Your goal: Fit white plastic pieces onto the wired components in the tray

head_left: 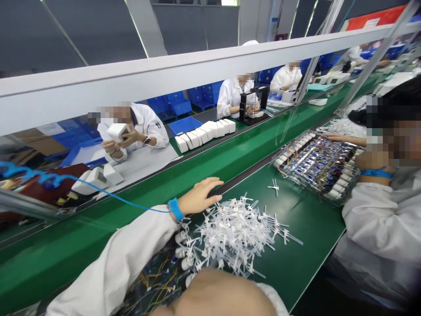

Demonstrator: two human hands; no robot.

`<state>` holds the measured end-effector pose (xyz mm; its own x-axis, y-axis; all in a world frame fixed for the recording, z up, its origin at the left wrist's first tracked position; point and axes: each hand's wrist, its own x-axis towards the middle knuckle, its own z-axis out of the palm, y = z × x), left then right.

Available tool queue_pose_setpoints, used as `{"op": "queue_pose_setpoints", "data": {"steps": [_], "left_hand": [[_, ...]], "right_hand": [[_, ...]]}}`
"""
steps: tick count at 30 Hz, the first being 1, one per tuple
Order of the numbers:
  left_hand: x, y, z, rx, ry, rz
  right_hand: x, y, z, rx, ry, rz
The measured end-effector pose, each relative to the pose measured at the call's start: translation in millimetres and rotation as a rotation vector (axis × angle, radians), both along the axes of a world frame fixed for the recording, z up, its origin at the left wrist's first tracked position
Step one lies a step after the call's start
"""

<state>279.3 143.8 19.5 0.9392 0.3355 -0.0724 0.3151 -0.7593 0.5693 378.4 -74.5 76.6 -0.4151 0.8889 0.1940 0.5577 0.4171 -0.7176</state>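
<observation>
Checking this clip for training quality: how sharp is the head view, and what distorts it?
In the head view, wide-angle bowing slants the white overhead beam; the rounded shape at the bottom edge looks soft; faint reflections streak the green conveyor belt; the pile of white plastic pieces stays fairly crisp.

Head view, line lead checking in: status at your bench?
Left hand open at belt edge, beside pile of white plastic T-pieces. Right forearm blurred near lens, hand unclear. Wired white units along pile's near side.

Green bench mat (296, 228), white plastic pieces (237, 232), blue wristband (176, 210)
</observation>
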Motion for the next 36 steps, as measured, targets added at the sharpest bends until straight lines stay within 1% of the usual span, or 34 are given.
{"op": "queue_pose_setpoints", "data": {"steps": [1,3,5,7,8,9,11,13,15,18,19,21,23,24,25,26,27,28,29,30,31,32,34,35,36], "left_hand": [[-14.6,-0.6,14.9,0.005,-0.041,0.034],[-51.7,-7.4,43.0,-0.045,-0.165,0.109],[-95.1,-23.3,64.5,-0.194,-0.304,0.204],[-138.5,-47.8,76.1,-0.335,-0.442,0.306],[-158.3,-62.4,77.7,-0.368,-0.488,0.345],[-176.2,-77.9,76.7,-0.364,-0.520,0.369],[-205.3,-108.7,68.3,-0.285,-0.542,0.367],[-226.5,-136.0,54.7,-0.208,-0.585,0.377],[-242.9,-157.3,40.3,-0.228,-0.636,0.436],[-266.0,-179.6,22.4,-0.315,-0.756,0.559],[-273.7,-186.0,17.4,-0.317,-0.808,0.626],[-287.3,-200.0,7.1,-0.317,-0.906,0.808],[-294.4,-217.8,-5.0,-0.375,-0.998,0.970],[-294.2,-228.6,-12.0,-0.440,-1.020,1.011],[-291.3,-240.5,-19.4,-0.522,-1.032,1.017],[-285.8,-253.4,-27.1,-0.613,-1.015,0.995],[-278.4,-266.8,-34.9,-0.732,-0.977,0.930],[-269.9,-280.2,-42.6,-0.845,-0.984,0.855],[-261.3,-293.3,-49.8,-0.953,-0.998,0.797],[-253.3,-305.3,-56.3,-1.044,-1.013,0.766],[-246.6,-316.1,-61.9,-1.128,-1.010,0.757],[-241.6,-325.2,-66.4,-1.215,-0.998,0.768],[-235.8,-338.4,-72.2,-1.353,-0.992,0.808],[-234.4,-342.6,-73.6,-1.400,-1.007,0.820],[-233.4,-345.4,-74.3,-1.423,-1.036,0.820]], "right_hand": [[-19.9,3.0,-3.1,0.019,-0.017,0.013],[-46.9,8.3,-6.6,0.040,-0.040,0.013],[-59.1,12.9,-7.5,0.034,-0.086,-0.031],[-62.5,16.6,-5.9,0.029,-0.166,-0.094],[-63.2,17.6,-4.1,0.028,-0.209,-0.110],[-64.6,17.9,-1.8,0.019,-0.244,-0.100],[-72.1,15.9,3.5,-0.020,-0.291,-0.052],[-87.7,11.0,7.6,-0.064,-0.331,-0.005],[-109.4,5.0,8.5,-0.083,-0.356,0.018],[-140.7,-3.4,4.1,-0.127,-0.349,0.005],[-148.1,-5.8,1.7,-0.148,-0.323,-0.008],[-155.8,-11.1,-3.3,-0.195,-0.220,-0.031],[-156.2,-18.8,-8.5,-0.216,-0.065,-0.091],[-155.3,-24.4,-11.5,-0.216,0.017,-0.145],[-154.9,-31.5,-15.1,-0.207,0.092,-0.212],[-155.7,-40.2,-19.7,-0.195,0.153,-0.279],[-158.5,-50.4,-25.7,-0.193,0.198,-0.328],[-163.4,-61.6,-33.8,-0.191,0.221,-0.353],[-170.3,-73.6,-44.2,-0.198,0.210,-0.348],[-178.7,-86.0,-56.8,-0.201,0.166,-0.324],[-187.8,-98.4,-71.3,-0.179,0.094,-0.298],[-196.7,-110.4,-86.8,-0.125,0.008,-0.285],[-210.2,-132.8,-114.6,0.045,-0.154,-0.292],[-213.4,-142.6,-123.8,0.137,-0.231,-0.272],[-213.4,-151.1,-127.9,0.207,-0.296,-0.267]]}}
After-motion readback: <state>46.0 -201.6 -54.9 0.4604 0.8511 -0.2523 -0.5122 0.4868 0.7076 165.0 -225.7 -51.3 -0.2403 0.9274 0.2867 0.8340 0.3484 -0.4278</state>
